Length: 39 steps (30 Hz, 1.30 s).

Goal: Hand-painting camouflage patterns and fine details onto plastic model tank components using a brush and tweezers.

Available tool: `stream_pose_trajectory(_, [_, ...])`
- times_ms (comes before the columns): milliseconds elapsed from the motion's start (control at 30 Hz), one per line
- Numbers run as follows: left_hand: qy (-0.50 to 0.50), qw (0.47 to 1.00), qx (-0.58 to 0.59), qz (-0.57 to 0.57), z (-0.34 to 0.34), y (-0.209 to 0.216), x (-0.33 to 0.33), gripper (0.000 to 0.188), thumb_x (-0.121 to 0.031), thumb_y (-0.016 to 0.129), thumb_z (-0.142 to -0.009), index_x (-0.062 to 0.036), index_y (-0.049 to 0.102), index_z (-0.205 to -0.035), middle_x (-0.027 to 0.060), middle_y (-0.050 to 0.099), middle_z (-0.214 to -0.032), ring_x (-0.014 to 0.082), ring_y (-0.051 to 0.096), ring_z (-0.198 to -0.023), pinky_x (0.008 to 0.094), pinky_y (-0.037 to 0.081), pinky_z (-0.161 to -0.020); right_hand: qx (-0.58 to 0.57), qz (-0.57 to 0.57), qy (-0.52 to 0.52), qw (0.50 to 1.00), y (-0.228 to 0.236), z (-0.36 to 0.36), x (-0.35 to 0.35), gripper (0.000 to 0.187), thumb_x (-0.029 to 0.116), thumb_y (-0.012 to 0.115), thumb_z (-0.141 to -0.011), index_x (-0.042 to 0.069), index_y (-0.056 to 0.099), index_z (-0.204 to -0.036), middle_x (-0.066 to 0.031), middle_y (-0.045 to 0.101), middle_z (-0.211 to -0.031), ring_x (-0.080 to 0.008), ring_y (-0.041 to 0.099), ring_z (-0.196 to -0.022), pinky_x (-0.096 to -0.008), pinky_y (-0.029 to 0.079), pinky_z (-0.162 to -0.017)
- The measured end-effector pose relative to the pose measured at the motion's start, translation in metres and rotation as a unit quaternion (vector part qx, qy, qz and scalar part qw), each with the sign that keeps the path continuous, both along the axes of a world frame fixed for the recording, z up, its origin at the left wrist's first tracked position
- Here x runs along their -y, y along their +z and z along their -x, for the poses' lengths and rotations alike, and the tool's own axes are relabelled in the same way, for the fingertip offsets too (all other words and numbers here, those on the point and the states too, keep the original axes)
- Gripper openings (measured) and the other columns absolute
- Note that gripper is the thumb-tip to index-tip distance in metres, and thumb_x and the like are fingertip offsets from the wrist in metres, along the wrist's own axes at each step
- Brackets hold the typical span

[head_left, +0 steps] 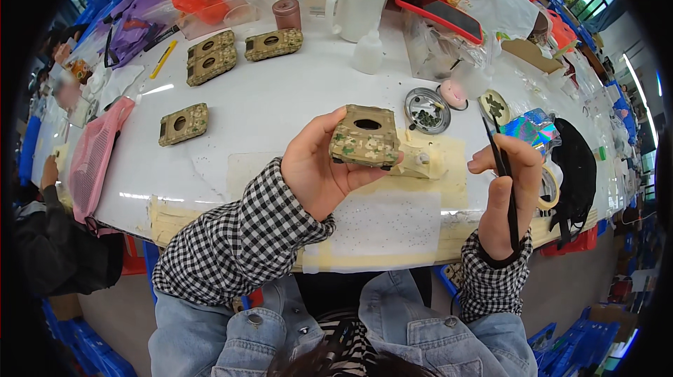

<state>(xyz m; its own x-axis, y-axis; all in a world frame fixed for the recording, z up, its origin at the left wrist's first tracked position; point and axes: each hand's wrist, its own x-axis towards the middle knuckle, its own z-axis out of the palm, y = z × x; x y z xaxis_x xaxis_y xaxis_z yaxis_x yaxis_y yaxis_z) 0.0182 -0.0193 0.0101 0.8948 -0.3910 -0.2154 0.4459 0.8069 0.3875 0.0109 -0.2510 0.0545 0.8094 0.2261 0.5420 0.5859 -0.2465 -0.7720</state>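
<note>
My left hand point(314, 167) is closed around a camouflage-painted toy tank hull point(363, 144) with an oval hole in its top, held above the table. Black tweezers point(503, 160) are gripped in my right hand point(517, 179), their tips pointing away from me and slightly apart, with nothing visible between them. Beyond the tips lies a round lid point(485, 112) with dark green bits in it. Left of that, a round clear dish point(444, 122) holds small dark pieces. A cream-coloured block point(415, 167) sits partly hidden behind the hull.
More camouflage hulls stand at left, one alone point(184, 125) and others farther back point(273, 43). A white mug point(361, 9), a squeeze bottle point(368, 55) and a red-cased phone point(440, 14) are at the back. A pink mesh pouch point(98, 160) lies left; a tape roll point(550, 191) lies right.
</note>
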Motion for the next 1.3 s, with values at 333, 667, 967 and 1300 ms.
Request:
stream_pose_trajectory(333, [0.017,0.986,0.064,-0.151,0.006,0.007,0.009,0.046,-0.036,0.035,-0.098,-0.0042,0.043,-0.130,0.0134,0.057,-0.120,0.0223,0.058,-0.109,0.0391,0.047,-0.095,0.081,0.063,0.144,0.984,0.013,-0.009,-0.022,0.023,0.010,0.070,-0.081,-0.001,0.064,-0.100,-0.0125,0.067,-0.098,-0.0288,0.063,-0.096,-0.0354,0.049,-0.083])
stream_pose_trajectory(667, [0.024,0.976,0.101,-0.191,0.007,0.010,0.012,0.045,-0.036,0.037,-0.098,-0.0047,0.040,-0.130,0.0107,0.057,-0.117,0.0204,0.057,-0.109,0.0379,0.047,-0.094,0.060,0.060,0.157,0.984,0.005,-0.011,-0.028,0.020,0.007,0.066,-0.083,-0.001,0.064,-0.101,-0.0109,0.068,-0.098,-0.0254,0.064,-0.090,-0.0373,0.050,-0.090])
stream_pose_trajectory(967, [0.024,0.977,0.105,-0.186,0.006,0.008,0.011,0.045,-0.035,0.038,-0.098,-0.0045,0.038,-0.131,0.0113,0.056,-0.119,0.0203,0.057,-0.109,0.0375,0.047,-0.094,0.058,0.067,0.154,0.984,0.004,-0.010,-0.027,0.018,0.007,0.065,-0.084,-0.001,0.064,-0.100,-0.0105,0.068,-0.098,-0.0256,0.064,-0.091,-0.0380,0.049,-0.091])
stream_pose_trajectory(1300, [0.026,0.976,0.104,-0.190,0.006,0.008,0.011,0.046,-0.035,0.038,-0.098,-0.0043,0.038,-0.131,0.0115,0.055,-0.119,0.0206,0.057,-0.110,0.0379,0.047,-0.094,0.052,0.071,0.148,0.985,0.005,-0.010,-0.027,0.017,0.007,0.064,-0.085,-0.001,0.064,-0.100,-0.0105,0.068,-0.098,-0.0256,0.064,-0.091,-0.0376,0.050,-0.090])
